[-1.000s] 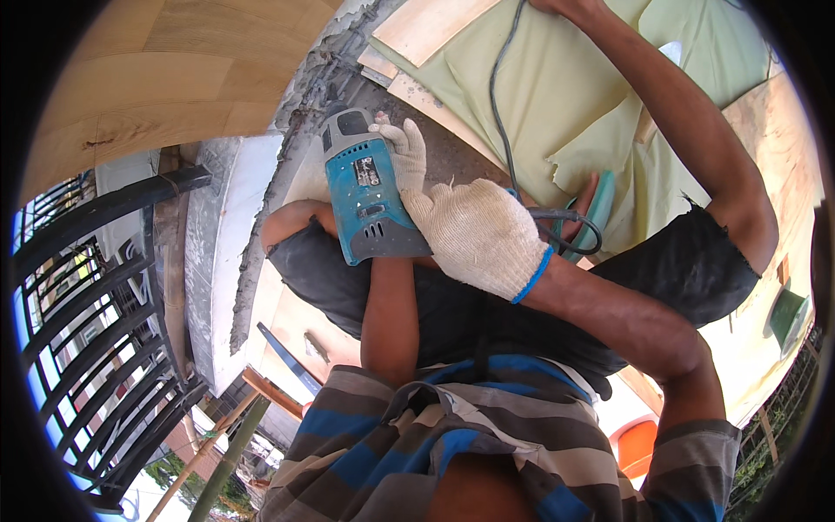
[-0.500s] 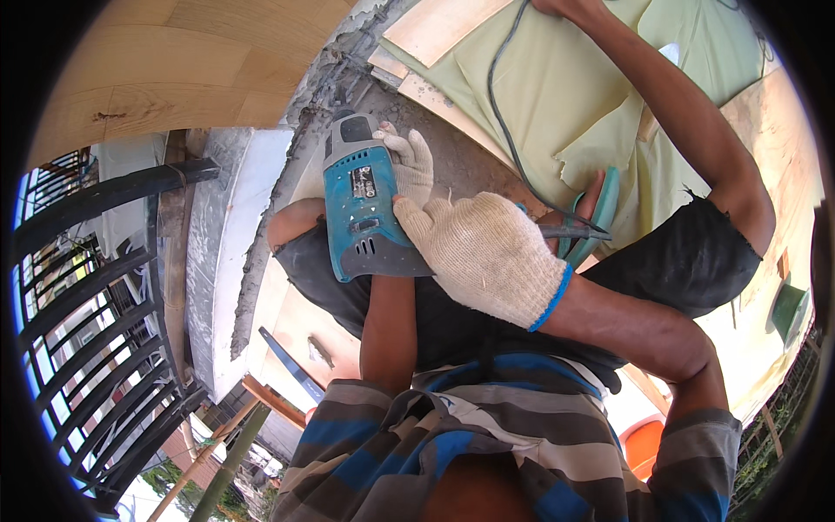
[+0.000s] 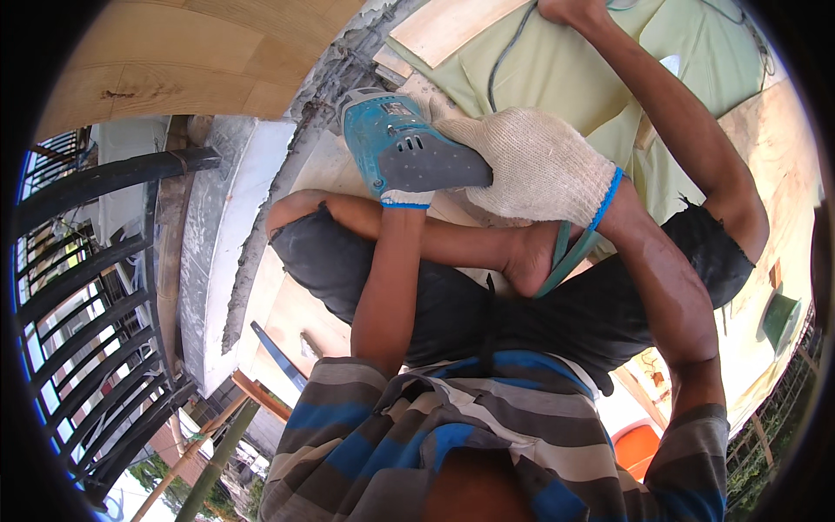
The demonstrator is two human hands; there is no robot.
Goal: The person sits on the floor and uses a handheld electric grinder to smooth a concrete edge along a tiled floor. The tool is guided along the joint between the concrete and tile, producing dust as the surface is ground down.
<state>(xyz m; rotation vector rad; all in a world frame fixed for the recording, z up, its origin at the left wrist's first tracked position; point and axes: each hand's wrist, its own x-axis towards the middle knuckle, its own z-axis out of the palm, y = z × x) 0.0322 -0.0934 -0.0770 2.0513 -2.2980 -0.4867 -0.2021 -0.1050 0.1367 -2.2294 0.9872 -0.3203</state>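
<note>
A teal and grey power drill (image 3: 387, 143) is tilted away from me over the rough concrete edge, its front end pointing to the far side and its tip hidden. My right hand (image 3: 544, 165), in a cream knitted glove with a blue cuff, wraps round the drill's dark rear handle. My left hand (image 3: 406, 198), gloved the same way, is under the drill's body and supports it; mostly the cuff shows and its fingers are largely hidden behind the tool.
Light wooden boards (image 3: 174, 70) lie at the upper left beside a broken concrete edge (image 3: 335, 74). A black railing (image 3: 87, 304) stands left. Green sheeting (image 3: 557, 65) spreads at the far right, with a dark cable (image 3: 504, 56) across it. An orange container (image 3: 637, 444) sits lower right.
The drill has swung so that its top tips away and its rear end rises toward me. Both hands have moved away with it, the left going from beside the drill to mostly hidden beneath.
</note>
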